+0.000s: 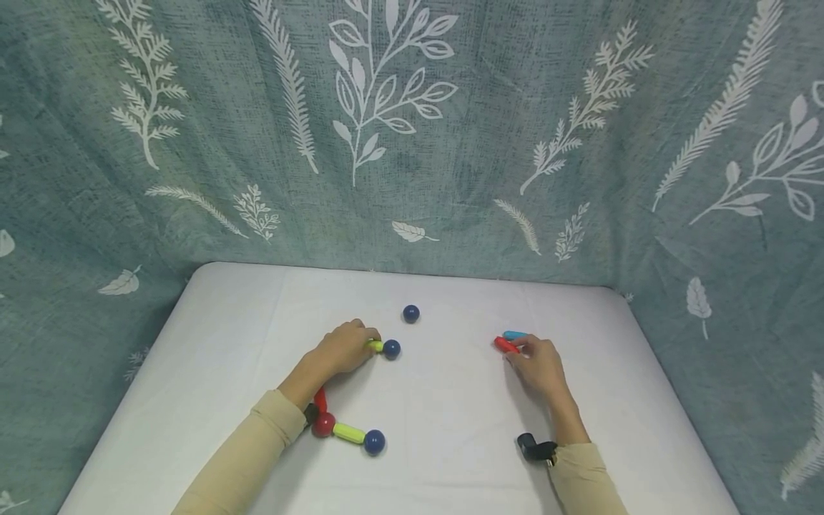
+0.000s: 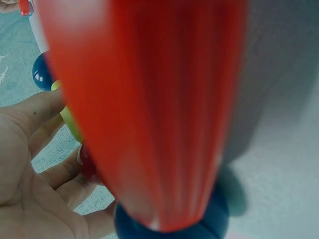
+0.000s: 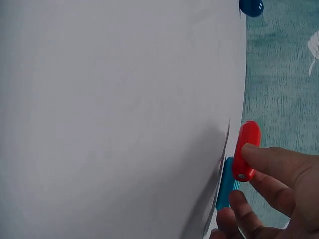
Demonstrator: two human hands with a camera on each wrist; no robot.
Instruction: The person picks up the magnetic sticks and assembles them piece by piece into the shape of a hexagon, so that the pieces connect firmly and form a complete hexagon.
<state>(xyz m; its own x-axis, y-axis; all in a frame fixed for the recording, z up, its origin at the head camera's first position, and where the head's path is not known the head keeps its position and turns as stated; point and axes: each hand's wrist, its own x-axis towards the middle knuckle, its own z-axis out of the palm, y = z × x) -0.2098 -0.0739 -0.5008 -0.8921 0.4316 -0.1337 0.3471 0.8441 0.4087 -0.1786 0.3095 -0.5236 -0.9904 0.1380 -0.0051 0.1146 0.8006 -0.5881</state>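
Observation:
My left hand holds a yellow-green rod with a blue ball at its end. In the left wrist view its fingers are at the rod and at a red ball. A red rod runs from under the left wrist to another red ball, which joins a second yellow-green rod and blue ball. My right hand pinches a red rod between thumb and finger. A light-blue rod lies just beside its fingers.
A loose blue ball lies near the back middle of the white table. A leaf-patterned green cloth hangs behind and at both sides. Black wrist cameras sit at both cuffs, low over the table.

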